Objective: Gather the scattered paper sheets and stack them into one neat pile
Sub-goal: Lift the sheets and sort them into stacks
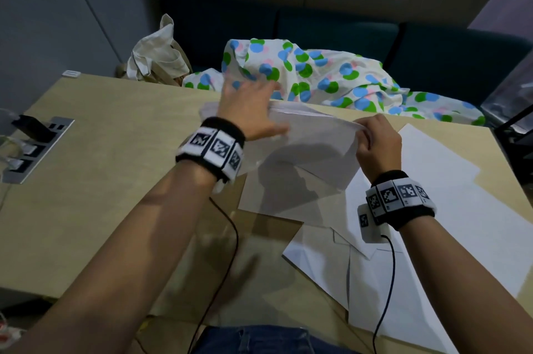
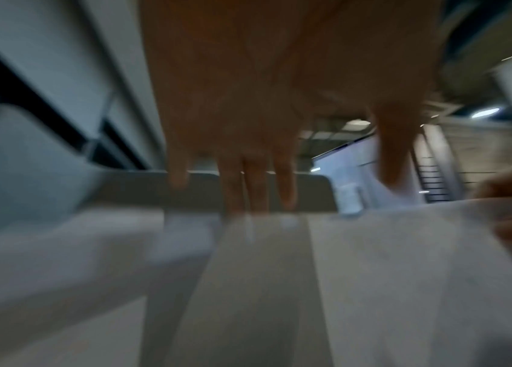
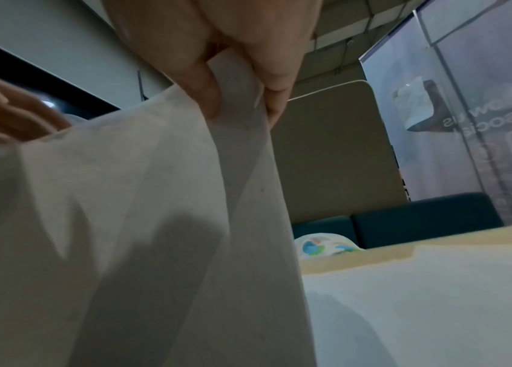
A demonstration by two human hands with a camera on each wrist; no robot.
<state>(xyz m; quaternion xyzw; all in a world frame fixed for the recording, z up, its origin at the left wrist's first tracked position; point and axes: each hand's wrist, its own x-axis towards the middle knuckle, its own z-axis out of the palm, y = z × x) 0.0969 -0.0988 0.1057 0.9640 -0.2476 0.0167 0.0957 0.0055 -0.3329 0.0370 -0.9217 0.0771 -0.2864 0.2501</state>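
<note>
Head view — lifted sheets [image 1: 302, 134], table edge [image 1: 432, 123].

Dim light, soft shadows, left-wrist view motion-blurred

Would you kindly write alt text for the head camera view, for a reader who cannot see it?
Over a wooden table, the right hand pinches the raised edge of a bunch of white paper sheets while the left hand, fingers spread, reaches over their far side. More loose sheets lie flat on the right, and a dotted cloth is heaped beyond the table.
</note>
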